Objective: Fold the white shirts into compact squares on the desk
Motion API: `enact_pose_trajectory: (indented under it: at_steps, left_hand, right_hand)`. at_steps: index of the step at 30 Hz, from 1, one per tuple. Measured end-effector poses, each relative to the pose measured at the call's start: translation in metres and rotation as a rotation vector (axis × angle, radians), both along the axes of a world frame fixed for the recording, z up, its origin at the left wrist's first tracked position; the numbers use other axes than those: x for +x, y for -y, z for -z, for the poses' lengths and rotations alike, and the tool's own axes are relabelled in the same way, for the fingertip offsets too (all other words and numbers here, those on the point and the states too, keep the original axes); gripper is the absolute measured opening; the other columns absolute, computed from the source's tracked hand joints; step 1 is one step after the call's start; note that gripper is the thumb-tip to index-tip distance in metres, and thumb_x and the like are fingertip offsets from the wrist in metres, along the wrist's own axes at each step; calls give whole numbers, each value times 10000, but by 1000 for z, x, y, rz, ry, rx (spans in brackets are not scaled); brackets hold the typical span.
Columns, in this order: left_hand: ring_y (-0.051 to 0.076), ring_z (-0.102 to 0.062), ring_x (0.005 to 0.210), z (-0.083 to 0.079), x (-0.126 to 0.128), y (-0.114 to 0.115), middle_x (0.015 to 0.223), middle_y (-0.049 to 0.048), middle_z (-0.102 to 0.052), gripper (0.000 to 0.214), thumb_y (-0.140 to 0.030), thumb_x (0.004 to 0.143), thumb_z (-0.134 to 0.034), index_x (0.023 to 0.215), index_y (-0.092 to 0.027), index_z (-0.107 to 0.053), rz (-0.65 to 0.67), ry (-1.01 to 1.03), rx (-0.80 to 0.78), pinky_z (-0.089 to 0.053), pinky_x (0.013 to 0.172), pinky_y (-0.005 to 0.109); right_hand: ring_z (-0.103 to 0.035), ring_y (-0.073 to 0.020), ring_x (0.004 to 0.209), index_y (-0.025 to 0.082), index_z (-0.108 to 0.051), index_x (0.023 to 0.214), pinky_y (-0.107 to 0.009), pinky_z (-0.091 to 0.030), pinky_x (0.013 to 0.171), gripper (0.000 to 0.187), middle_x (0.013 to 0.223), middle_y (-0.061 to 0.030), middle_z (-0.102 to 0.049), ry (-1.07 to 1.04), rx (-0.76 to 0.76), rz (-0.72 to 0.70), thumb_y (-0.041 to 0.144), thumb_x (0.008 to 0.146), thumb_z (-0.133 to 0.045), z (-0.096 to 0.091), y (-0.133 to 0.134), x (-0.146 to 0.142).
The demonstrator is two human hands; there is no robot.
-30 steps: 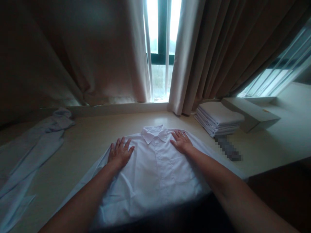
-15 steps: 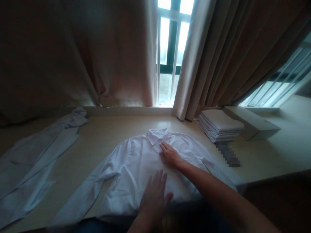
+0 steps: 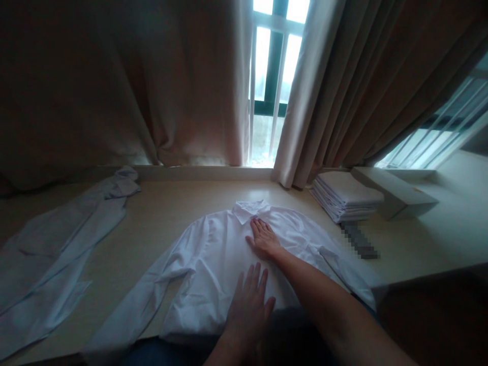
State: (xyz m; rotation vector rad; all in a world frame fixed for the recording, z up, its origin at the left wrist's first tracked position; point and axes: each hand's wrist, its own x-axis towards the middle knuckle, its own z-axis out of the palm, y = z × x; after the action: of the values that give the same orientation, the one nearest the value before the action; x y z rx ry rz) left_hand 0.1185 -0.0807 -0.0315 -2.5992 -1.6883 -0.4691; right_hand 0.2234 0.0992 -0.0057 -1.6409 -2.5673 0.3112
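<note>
A white long-sleeved shirt [image 3: 217, 254] lies front up across the surface, collar away from me and sleeves spread to both sides. My right hand [image 3: 263, 238] rests flat on its upper front, just below the collar, with fingers extended. Nearer to me, my left hand [image 3: 251, 300] is over the lower front, palm down and fingers spread. Whether the left palm touches the cloth I cannot tell. Neither hand grasps anything. Small creases run along the left sleeve and side of the shirt.
Another white garment [image 3: 64, 234] lies loosely spread at the left. A stack of folded white clothes [image 3: 345, 193] stands at the back right, beside a pale box [image 3: 396, 193]. A dark blurred-out object [image 3: 360, 241] lies before the stack. Curtains [image 3: 198, 91] hang behind, around a window [image 3: 267, 86].
My right hand's fingers have spread and flattened below the collar. My left hand has shifted slightly right, its fingers wider apart. The shirt keeps nearly the same layout.
</note>
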Motion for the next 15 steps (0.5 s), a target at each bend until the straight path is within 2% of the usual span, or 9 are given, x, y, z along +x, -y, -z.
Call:
enact_pose_trajectory:
  at_steps: [4, 7, 11, 15]
  left_hand:
    - [297, -168, 1449, 1, -1, 2, 1577, 98, -205, 672, -469, 913, -374, 1513, -229, -193, 0, -9, -7, -248, 1133, 546]
    - [293, -175, 1449, 3, -1, 2, 1577, 102, -204, 675, -494, 915, -351, 1511, -213, -205, -2, -17, -2, -234, 1137, 547]
    - [277, -189, 1447, 4, -1, 1, 1575, 102, -212, 694, -486, 908, -369, 1513, -194, -191, -2, -27, 20, -220, 1147, 520]
    - [288, -254, 1424, -1, 1, 2, 1543, 134, -287, 671, -438, 914, -382, 1508, -183, -202, 25, -66, 59, -242, 1125, 519]
  right_hand:
    - [-52, -221, 1462, 105, -161, 1524, -400, -53, 1169, 705, 1588, -105, -108, -5, 1, -14, 539, 971, -223, -10, 3, -4]
    - [-101, -237, 1457, 105, -250, 1501, -419, -83, 1167, 672, 1574, -117, -178, -29, 27, -61, 526, 976, -253, -25, 18, -6]
    - [-133, -230, 1453, 136, -267, 1499, -423, -111, 1166, 600, 1568, -99, -210, -145, 149, -34, 462, 998, -213, -30, 66, 5]
    - [-154, -242, 1449, 163, -317, 1484, -440, -140, 1157, 576, 1556, -87, -249, -172, 84, 20, 447, 1003, -177, -17, 116, 26]
